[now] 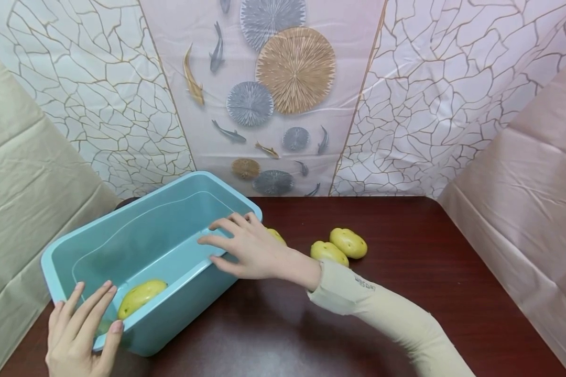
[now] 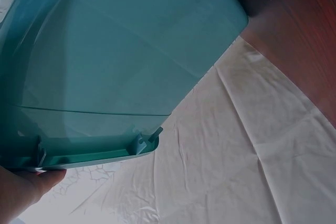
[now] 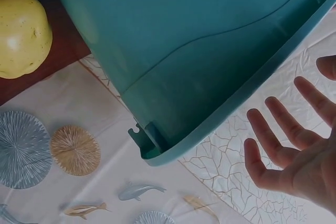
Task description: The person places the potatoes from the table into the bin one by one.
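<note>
Left hand (image 1: 77,337) rests, fingers extended, on the bin's (image 1: 184,303) left end. Right hand (image 1: 259,254), released, fingers spread, is above the near rim. A potato (image 1: 141,297) lies inside; other potatoes (image 1: 349,243) lie rightward on the table (image 1: 453,283).

Glossy dark red-brown wood-grain table (image 1: 453,283) | behind it, pale fabric backdrop (image 1: 320,118) printed with brown crackle lines, grey and gold discs (image 1: 295,70), fish (image 1: 217,48) | creased beige left cloth (image 1: 33,173), creased beige right cloth (image 1: 528,204)

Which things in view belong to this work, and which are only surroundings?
Belonging, apparently:
left hand
right hand
teal rectangular plastic bin
yellow oval potatoes, inside and outside it

Only surroundings:
dark red-brown table
pale patterned fabric backdrop
beige side cloth
</note>
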`<act>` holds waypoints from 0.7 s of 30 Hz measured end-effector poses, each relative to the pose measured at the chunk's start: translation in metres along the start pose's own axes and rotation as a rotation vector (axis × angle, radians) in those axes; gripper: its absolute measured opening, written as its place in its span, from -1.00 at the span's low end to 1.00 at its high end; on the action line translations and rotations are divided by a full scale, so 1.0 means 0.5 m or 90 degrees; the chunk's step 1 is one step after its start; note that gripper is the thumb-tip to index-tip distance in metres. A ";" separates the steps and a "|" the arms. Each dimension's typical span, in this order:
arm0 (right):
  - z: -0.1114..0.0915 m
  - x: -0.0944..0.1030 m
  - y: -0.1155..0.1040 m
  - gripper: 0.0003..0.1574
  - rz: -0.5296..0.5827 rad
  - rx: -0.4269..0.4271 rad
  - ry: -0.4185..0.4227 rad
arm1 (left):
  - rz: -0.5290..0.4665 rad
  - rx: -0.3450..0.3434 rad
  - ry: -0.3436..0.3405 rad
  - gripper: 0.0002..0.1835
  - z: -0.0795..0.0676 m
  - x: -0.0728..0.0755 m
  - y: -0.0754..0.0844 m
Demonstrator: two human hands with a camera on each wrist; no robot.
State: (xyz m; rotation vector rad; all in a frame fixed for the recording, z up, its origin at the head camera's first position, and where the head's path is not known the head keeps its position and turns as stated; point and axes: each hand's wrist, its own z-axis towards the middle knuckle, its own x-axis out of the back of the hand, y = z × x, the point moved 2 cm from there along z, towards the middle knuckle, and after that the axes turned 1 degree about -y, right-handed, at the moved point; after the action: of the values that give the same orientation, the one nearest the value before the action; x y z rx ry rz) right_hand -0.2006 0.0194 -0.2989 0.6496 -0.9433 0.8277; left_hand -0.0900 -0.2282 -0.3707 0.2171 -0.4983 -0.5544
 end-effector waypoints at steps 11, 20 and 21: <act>-0.019 0.002 0.001 -0.60 0.001 -0.021 0.008 | -0.001 0.001 0.008 -0.50 -0.001 -0.001 -0.002; -0.041 0.001 0.004 -0.59 0.010 -0.020 0.001 | -0.004 -0.002 0.011 -0.51 0.000 -0.002 -0.002; -0.043 0.001 0.004 -0.59 0.010 -0.020 0.001 | -0.005 -0.002 0.011 -0.51 0.001 -0.002 -0.002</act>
State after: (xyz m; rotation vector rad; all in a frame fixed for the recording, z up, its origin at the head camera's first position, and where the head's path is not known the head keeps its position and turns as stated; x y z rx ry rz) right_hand -0.1929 0.0376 -0.3080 0.6155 -0.9585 0.8258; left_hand -0.0914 -0.2282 -0.3712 0.2209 -0.4795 -0.5600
